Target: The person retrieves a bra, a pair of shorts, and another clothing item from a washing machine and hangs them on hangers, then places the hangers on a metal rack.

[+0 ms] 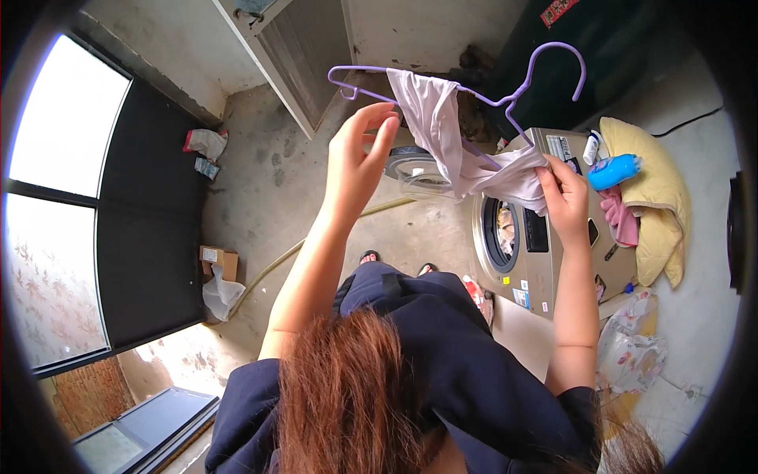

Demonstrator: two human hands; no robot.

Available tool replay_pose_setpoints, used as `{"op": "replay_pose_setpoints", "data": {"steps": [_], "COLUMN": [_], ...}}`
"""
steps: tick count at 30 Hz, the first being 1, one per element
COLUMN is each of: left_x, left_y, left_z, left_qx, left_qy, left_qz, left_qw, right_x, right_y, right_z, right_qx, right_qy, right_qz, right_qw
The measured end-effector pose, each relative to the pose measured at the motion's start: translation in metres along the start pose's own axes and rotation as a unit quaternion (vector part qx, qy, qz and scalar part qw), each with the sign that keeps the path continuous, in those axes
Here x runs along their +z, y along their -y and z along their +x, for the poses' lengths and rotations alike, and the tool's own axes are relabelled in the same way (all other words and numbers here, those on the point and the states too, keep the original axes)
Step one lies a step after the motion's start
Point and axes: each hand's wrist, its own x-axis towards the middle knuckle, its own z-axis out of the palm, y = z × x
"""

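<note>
A purple clothes hanger (pixel 513 101) is up in front of me, tilted, with its hook toward the upper right. Draped over it is a small pale pinkish garment (pixel 430 118), bunched toward its lower right end. My right hand (pixel 565 193) pinches the garment's gathered edge against the hanger there. Just below the hanger's left end is my left hand (pixel 359 146), fingers curved and apart from the thumb, with nothing visible in it. Whether its fingertips touch the hanger, I cannot tell.
Below the hanger stands a front-loading washing machine (pixel 545 272), its round door (pixel 418 170) swung out and laundry inside. On top lie a blue bottle (pixel 614 171), pink gloves (pixel 620 217) and a yellow cushion-like cloth (pixel 667 237). A hose (pixel 276 265) crosses the floor near a cardboard box (pixel 223 261).
</note>
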Motion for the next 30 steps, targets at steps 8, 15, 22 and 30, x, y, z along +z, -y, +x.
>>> {"op": "replay_pose_setpoints", "data": {"steps": [8, 15, 22, 30], "left_x": [0.010, -0.014, -0.039, -0.038], "left_y": [-0.007, -0.010, 0.004, 0.026], "left_z": [0.013, 0.011, 0.006, 0.001], "left_qx": [-0.020, -0.083, -0.082, -0.166], "left_qy": [-0.062, -0.126, -0.185, -0.086], "left_qz": [-0.015, -0.316, -0.368, -0.394], "left_qw": [0.998, 0.937, 0.907, 0.900], "right_x": [0.001, -0.004, -0.008, -0.015], "right_y": [0.000, -0.010, -0.021, -0.013], "right_z": [-0.001, -0.007, -0.018, -0.015], "right_qx": [0.017, 0.075, 0.112, 0.079], "right_qy": [0.017, -0.004, -0.081, -0.096], "right_qz": [0.003, 0.023, 0.089, 0.099], "right_qw": [1.000, 0.997, 0.986, 0.987]}}
